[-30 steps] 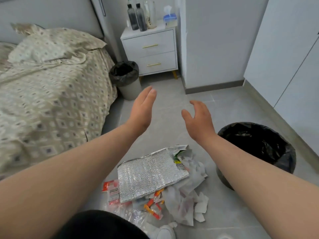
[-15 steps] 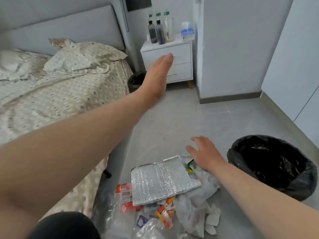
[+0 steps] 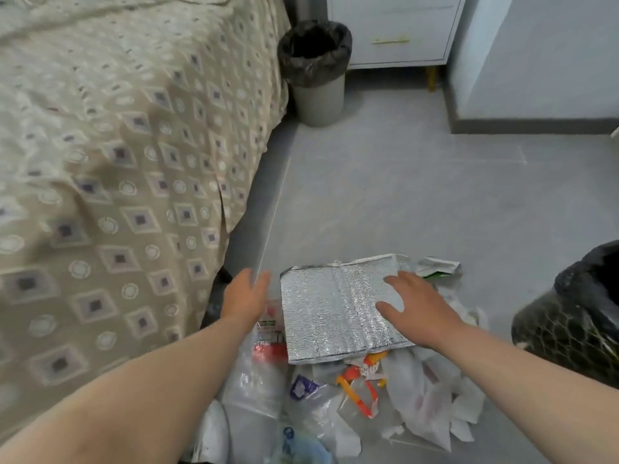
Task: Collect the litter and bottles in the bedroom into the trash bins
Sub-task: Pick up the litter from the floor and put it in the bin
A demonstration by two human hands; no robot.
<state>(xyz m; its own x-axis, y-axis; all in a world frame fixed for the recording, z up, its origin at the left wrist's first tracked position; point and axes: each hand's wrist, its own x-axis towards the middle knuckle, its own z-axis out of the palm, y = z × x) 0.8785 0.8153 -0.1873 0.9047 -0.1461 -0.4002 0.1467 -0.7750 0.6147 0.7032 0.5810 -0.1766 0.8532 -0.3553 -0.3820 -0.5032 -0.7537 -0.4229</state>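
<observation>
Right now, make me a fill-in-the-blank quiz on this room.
1. The left hand is beside the foil bag; the ____ hand lies on it.
2. The small bin and the big bin both have ____ liners.
3. The litter pile sits on the ____.
Missing: right; black; floor.

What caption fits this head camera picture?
Right hand rests on a silver foil bag atop the litter; left hand hovers beside it.
</observation>
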